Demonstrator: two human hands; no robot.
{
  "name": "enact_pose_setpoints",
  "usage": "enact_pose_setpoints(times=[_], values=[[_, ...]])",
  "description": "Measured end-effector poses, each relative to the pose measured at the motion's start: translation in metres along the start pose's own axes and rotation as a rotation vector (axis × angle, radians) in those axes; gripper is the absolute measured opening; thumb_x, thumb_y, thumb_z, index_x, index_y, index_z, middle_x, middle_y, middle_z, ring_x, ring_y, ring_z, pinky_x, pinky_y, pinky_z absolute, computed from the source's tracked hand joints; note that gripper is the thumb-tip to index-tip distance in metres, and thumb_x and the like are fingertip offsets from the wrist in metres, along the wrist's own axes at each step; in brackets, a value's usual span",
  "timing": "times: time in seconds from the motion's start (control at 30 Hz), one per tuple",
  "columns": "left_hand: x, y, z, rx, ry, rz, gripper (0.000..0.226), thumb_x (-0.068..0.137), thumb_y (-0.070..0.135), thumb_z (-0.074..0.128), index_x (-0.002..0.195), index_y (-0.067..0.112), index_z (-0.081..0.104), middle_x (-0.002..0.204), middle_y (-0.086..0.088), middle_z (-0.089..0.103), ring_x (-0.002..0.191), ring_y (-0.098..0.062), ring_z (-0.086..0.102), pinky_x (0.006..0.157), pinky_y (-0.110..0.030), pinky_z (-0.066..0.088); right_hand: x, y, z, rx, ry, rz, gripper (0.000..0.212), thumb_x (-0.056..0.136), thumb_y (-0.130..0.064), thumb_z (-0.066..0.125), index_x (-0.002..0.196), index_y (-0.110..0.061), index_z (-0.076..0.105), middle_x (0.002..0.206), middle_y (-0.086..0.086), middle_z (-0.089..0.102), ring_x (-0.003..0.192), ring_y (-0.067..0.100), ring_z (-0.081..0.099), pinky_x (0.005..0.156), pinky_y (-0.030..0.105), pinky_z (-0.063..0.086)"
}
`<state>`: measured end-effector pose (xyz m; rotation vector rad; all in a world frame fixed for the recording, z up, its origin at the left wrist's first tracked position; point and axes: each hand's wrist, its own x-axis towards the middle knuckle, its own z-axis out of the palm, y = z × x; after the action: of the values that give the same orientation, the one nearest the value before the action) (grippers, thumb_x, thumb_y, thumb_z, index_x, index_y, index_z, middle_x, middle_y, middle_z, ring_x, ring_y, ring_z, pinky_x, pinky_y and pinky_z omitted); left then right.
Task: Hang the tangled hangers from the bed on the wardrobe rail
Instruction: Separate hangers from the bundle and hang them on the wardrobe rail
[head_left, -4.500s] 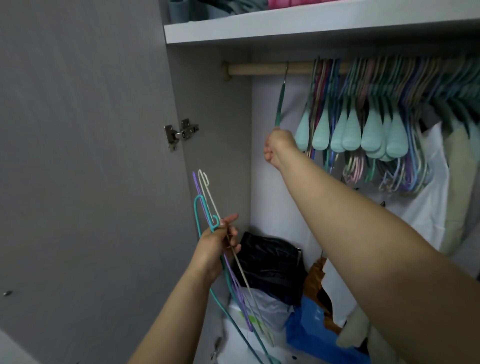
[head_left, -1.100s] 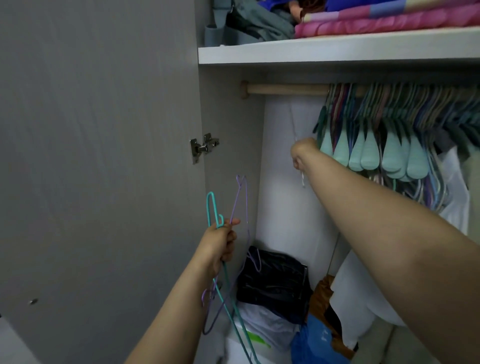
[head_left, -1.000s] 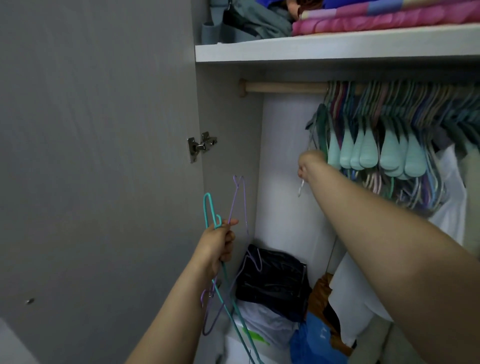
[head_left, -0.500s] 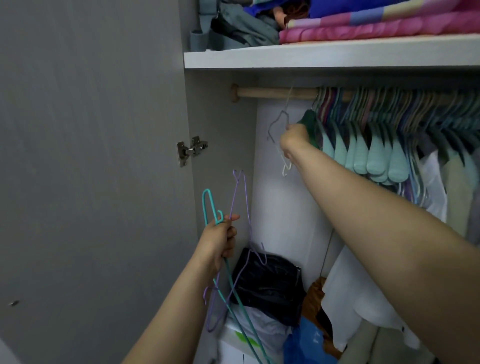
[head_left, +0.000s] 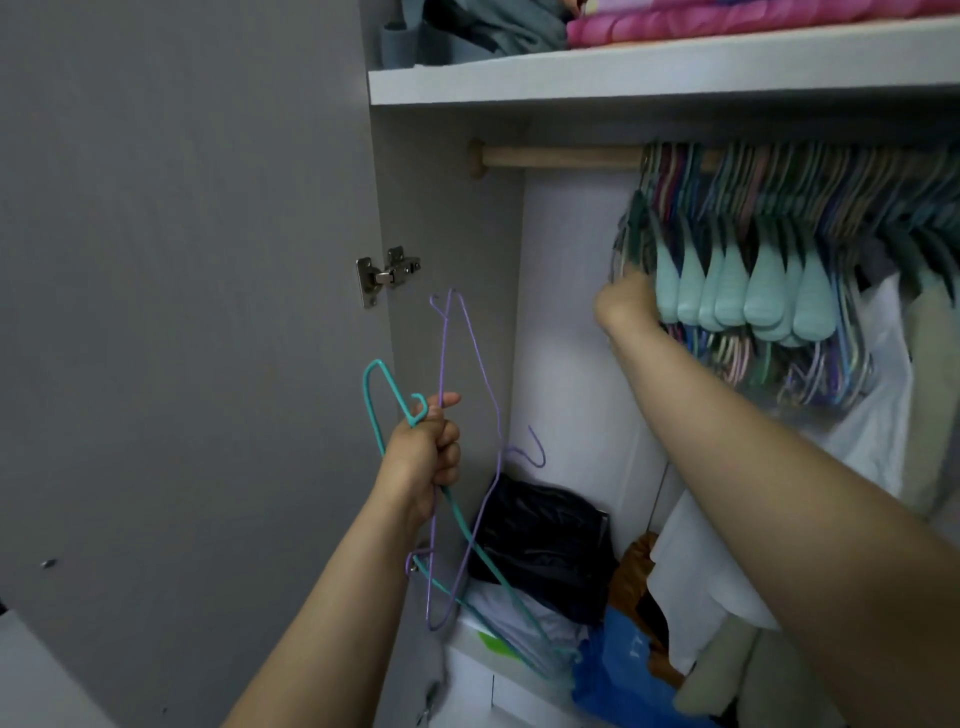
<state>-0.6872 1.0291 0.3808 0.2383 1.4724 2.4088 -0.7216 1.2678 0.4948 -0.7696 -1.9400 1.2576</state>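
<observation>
While the left hand (head_left: 423, 452) grips a teal hanger (head_left: 387, 410) and a purple hanger (head_left: 467, 374) in one fist, fingers curled round the wires and the thumb tip stretched out straight, both hangers stand roughly on end. Their long axes run up and down through the fist, with the teal hook just above the knuckles and the purple hook (head_left: 530, 452) dangling to the right of them.

Up and to the right of those fingers runs the wooden rail (head_left: 556, 156), its bare stretch lying between the wardrobe's side wall and the packed row of hung hangers (head_left: 737, 280). The right hand (head_left: 626, 304) is much the nearer to the rail. It sits at the left edge of that row, against the leftmost hanger; whether its fingers pinch a wire or merely push cannot be told, since they are turned away.

The next hanging probably depends on the right hand coming down and left to take one wire, then turning it so the hook faces up to the rail's bare left end.
</observation>
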Motion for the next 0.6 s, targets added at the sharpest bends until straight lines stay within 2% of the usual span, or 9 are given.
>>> enact_pose_setpoints(times=[0.1, 0.17, 0.2, 0.27, 0.3, 0.37, 0.47, 0.53, 0.6], values=[[-0.001, -0.01, 0.002, -0.037, 0.032, 0.051, 0.023, 0.107, 0.02, 0.026, 0.104, 0.019, 0.049, 0.046, 0.011, 0.028, 0.034, -0.002, 0.017, 0.036, -0.008, 0.016, -0.074, 0.042, -0.002, -0.238, 0.104, -0.296, 0.063, 0.092, -0.011, 0.049, 0.149, -0.012, 0.022, 0.155, 0.013, 0.016, 0.139, 0.03, 0.026, 0.112, 0.038, 0.026], [0.001, -0.016, 0.005, -0.062, 0.074, 0.082, 0.022, 0.107, 0.022, 0.025, 0.102, 0.02, 0.047, 0.046, 0.011, 0.028, 0.034, -0.002, 0.018, 0.036, -0.009, 0.016, -0.112, 0.079, 0.003, -0.292, 0.112, -0.303, 0.059, 0.094, -0.027, 0.052, 0.145, -0.009, 0.029, 0.151, 0.015, 0.026, 0.136, 0.032, 0.03, 0.107, 0.042, 0.03], [0.002, -0.018, 0.006, -0.077, 0.098, 0.098, 0.022, 0.107, 0.021, 0.025, 0.101, 0.02, 0.046, 0.046, 0.01, 0.028, 0.034, -0.003, 0.018, 0.036, -0.009, 0.017, -0.126, 0.096, 0.007, -0.318, -0.051, -0.2, 0.056, 0.095, -0.039, 0.049, 0.139, -0.007, 0.038, 0.143, 0.017, 0.039, 0.128, 0.033, 0.041, 0.102, 0.041, 0.036], [0.003, -0.023, 0.011, -0.094, 0.148, 0.139, 0.022, 0.106, 0.019, 0.025, 0.098, 0.021, 0.045, 0.048, 0.009, 0.028, 0.035, -0.003, 0.019, 0.036, -0.01, 0.017, -0.154, 0.114, 0.012, -0.25, -0.605, 0.117, 0.064, 0.092, -0.063, 0.036, 0.119, -0.008, 0.056, 0.108, 0.012, 0.064, 0.092, 0.027, 0.061, 0.079, 0.035, 0.049], [0.003, -0.026, 0.013, -0.093, 0.174, 0.157, 0.022, 0.105, 0.018, 0.025, 0.097, 0.022, 0.045, 0.05, 0.008, 0.028, 0.035, -0.004, 0.019, 0.037, -0.01, 0.018, -0.166, 0.12, 0.013, -0.208, -0.819, 0.222, 0.065, 0.091, -0.066, 0.034, 0.108, -0.009, 0.061, 0.091, 0.006, 0.065, 0.075, 0.02, 0.059, 0.065, 0.03, 0.047], [0.005, -0.032, 0.015, -0.07, 0.223, 0.177, 0.022, 0.105, 0.019, 0.024, 0.098, 0.023, 0.045, 0.052, 0.007, 0.028, 0.036, -0.004, 0.02, 0.037, -0.011, 0.019, -0.178, 0.132, 0.011, -0.172, -1.015, 0.189, 0.044, 0.093, -0.052, 0.048, 0.097, -0.011, 0.064, 0.08, 0.001, 0.062, 0.067, 0.011, 0.05, 0.055, 0.023, 0.041], [0.007, -0.039, 0.016, -0.047, 0.276, 0.152, 0.022, 0.105, 0.02, 0.024, 0.108, 0.021, 0.045, 0.057, 0.004, 0.032, 0.037, -0.005, 0.026, 0.038, -0.014, 0.023, -0.18, 0.142, -0.002, 0.002, -0.949, 0.195, 0.011, 0.097, -0.016, 0.052, 0.103, -0.01, 0.059, 0.083, 0.003, 0.06, 0.064, 0.011, 0.056, 0.054, 0.024, 0.049], [0.009, -0.043, 0.012, 0.004, 0.286, 0.083, 0.021, 0.106, 0.024, 0.029, 0.11, 0.021, 0.049, 0.065, 0.002, 0.042, 0.048, -0.009, 0.04, 0.046, -0.02, 0.036, -0.176, 0.142, -0.013, 0.21, -0.887, 0.3, 0.014, 0.101, -0.012, 0.042, 0.108, -0.01, 0.054, 0.077, 0.006, 0.06, 0.052, 0.017, 0.056, 0.05, 0.028, 0.053], [0.009, -0.049, 0.004, 0.124, 0.253, -0.013, 0.018, 0.104, 0.02, 0.038, 0.108, 0.019, 0.056, 0.078, 0.002, 0.052, 0.066, -0.012, 0.052, 0.06, -0.025, 0.042, -0.168, 0.139, -0.021, 0.249, -0.759, 0.266, 0.023, 0.103, -0.016, 0.037, 0.117, -0.009, 0.053, 0.061, 0.005, 0.049, 0.036, 0.01, 0.044, 0.041, 0.02, 0.044]])
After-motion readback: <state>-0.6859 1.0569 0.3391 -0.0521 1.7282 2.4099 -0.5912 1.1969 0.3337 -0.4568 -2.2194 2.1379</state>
